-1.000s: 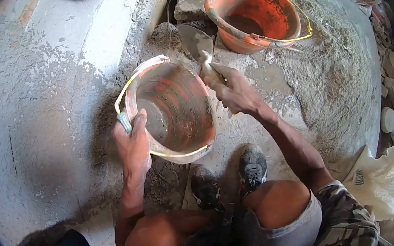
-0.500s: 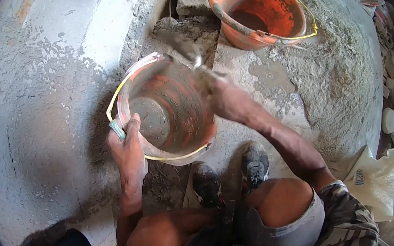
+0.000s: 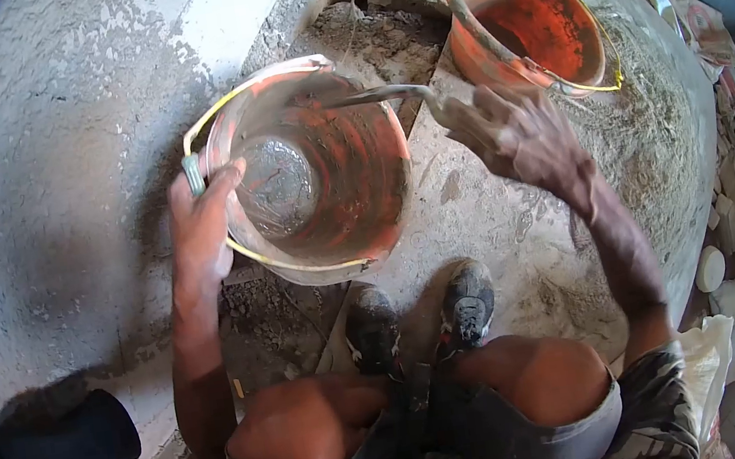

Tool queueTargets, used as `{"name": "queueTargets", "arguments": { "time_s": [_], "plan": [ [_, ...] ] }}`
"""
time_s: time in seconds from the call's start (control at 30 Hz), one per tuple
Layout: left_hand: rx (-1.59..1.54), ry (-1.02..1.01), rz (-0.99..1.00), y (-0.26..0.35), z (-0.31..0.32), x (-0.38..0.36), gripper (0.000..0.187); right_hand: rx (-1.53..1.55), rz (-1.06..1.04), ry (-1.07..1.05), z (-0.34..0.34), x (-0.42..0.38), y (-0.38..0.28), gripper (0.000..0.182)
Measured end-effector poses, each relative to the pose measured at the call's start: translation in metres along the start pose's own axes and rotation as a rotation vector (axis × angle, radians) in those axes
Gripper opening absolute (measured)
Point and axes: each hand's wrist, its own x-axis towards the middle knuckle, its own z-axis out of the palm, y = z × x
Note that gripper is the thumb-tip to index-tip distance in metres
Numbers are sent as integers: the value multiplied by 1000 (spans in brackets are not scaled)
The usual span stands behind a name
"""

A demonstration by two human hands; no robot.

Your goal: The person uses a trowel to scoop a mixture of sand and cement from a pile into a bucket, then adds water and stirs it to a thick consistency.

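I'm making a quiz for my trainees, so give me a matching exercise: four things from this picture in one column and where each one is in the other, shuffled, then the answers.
Things:
1. left hand
2. right hand
3. second orange bucket
4. shoes

Places:
A. standing apart, top right
B. gripping the near bucket by its rim
C. on the ground below the near bucket
D. holding the trowel that reaches into the near bucket

Pairs: 1-B, 2-D, 3-A, 4-C

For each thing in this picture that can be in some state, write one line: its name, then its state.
Near bucket: tilted, mortar-smeared inside, little in it.
Left hand: gripping the near bucket's rim.
Right hand: closed on the trowel handle.
Trowel: blade reaching into the near bucket.
Far bucket: upright on the floor, coated inside, untouched.
Yellow bail: hanging loose around the near bucket.
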Motion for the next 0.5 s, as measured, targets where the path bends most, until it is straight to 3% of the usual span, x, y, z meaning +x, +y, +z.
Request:
{"name": "queueTargets", "arguments": {
  "time_s": [0.07,0.13,0.2,0.27,0.33,0.4,0.47,0.5],
  "plan": [
    [-52,-50,48,6,5,10,35,-229,-242,116,6,23,15,25],
    [80,-158,13,11,2,17,36,-466,-201,24,-4,45,21,33],
    [27,-166,31,15,11,13,37,-379,-358,239,-8,51,44,34],
    [-32,-185,105,12,9,15,41,-274,-321,203,3,40,47,31],
    [-8,-166,18,12,-3,16,42,-160,-289,159,25,23,47,30],
    [17,-157,-54,12,-8,17,44,339,50,-458,44,5,44,29],
    [-71,-159,47,12,-1,16,45,397,-74,-514,55,-8,25,33],
    [-73,-182,102,11,2,18,43,542,-20,-608,52,-13,11,38]
  ]
}}
